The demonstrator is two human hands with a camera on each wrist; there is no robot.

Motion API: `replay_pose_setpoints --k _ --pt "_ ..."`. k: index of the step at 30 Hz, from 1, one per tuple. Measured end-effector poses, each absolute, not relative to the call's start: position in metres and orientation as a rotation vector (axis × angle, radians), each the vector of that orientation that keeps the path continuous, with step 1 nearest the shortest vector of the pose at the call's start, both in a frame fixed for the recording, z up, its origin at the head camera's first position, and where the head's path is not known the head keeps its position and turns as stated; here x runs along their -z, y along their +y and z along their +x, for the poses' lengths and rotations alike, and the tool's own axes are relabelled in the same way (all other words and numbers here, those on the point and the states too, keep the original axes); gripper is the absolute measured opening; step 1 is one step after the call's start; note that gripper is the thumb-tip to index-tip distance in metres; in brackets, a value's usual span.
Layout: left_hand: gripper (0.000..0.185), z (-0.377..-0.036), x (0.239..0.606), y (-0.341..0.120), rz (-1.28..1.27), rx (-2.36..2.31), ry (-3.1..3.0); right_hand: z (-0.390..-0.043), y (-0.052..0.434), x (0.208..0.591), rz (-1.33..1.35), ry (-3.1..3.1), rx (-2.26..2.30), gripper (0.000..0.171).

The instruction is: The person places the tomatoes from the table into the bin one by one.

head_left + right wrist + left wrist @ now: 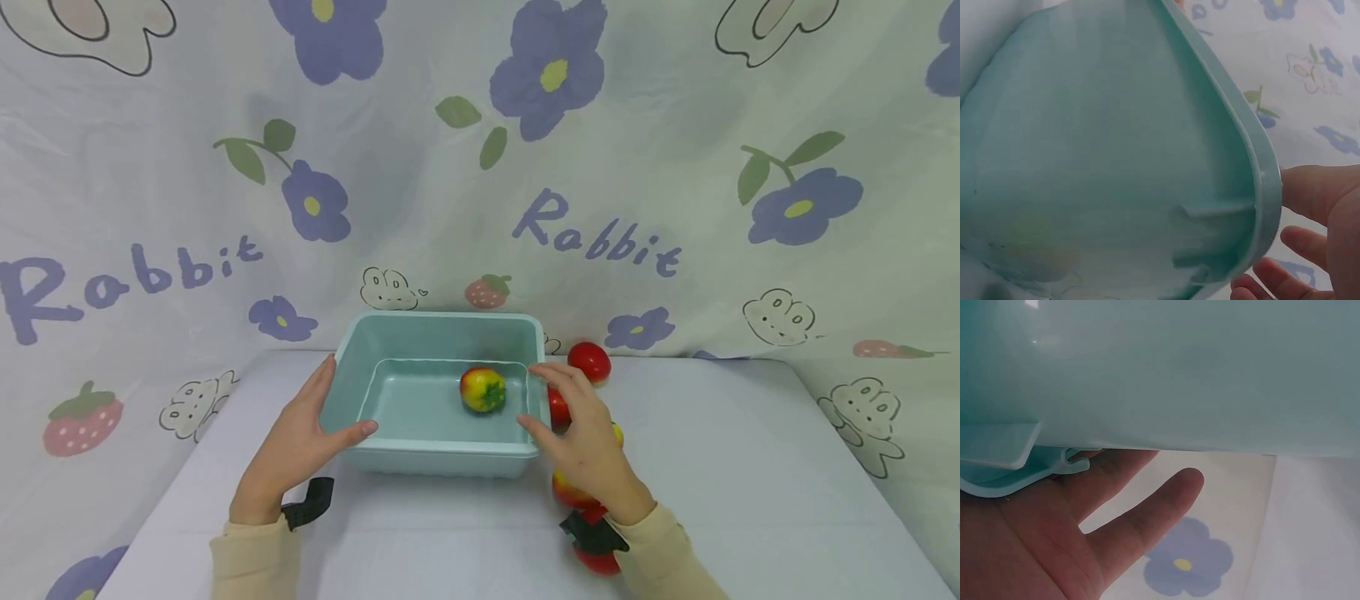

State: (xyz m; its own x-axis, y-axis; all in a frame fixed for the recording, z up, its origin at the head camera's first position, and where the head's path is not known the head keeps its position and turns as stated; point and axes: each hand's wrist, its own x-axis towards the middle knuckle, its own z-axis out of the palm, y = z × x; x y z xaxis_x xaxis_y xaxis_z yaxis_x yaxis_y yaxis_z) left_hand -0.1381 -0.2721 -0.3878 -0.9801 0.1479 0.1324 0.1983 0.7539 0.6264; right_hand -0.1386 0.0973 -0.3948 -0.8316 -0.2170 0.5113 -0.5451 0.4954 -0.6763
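Here both hands, left hand (pixel 300 437) and right hand (pixel 581 437), are flanking the tub (pixel 435 454) near the worktop's back edge, grip spread flat, needing to close on its walls before any lifting.

Red fruits (pixel 573 492) partly hidden behind right hand (pixel 588 446), basin (pixel 1166 375) cropped in both wrist views

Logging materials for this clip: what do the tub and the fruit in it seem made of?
The pale teal tub looks like smooth moulded plastic: slightly translucent walls, ribs under the rim. The red-yellow fruit looks like a glossy plastic or foam imitation; I cannot tell which.
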Motion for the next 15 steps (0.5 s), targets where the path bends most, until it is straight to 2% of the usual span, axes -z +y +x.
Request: replay_pose_setpoints --k 15 --pt "0.112 -0.139 0.387 -0.271 -0.264 1.031 -2.884 -0.163 0.125 0.407 0.493 -2.37 -1.328 0.055"
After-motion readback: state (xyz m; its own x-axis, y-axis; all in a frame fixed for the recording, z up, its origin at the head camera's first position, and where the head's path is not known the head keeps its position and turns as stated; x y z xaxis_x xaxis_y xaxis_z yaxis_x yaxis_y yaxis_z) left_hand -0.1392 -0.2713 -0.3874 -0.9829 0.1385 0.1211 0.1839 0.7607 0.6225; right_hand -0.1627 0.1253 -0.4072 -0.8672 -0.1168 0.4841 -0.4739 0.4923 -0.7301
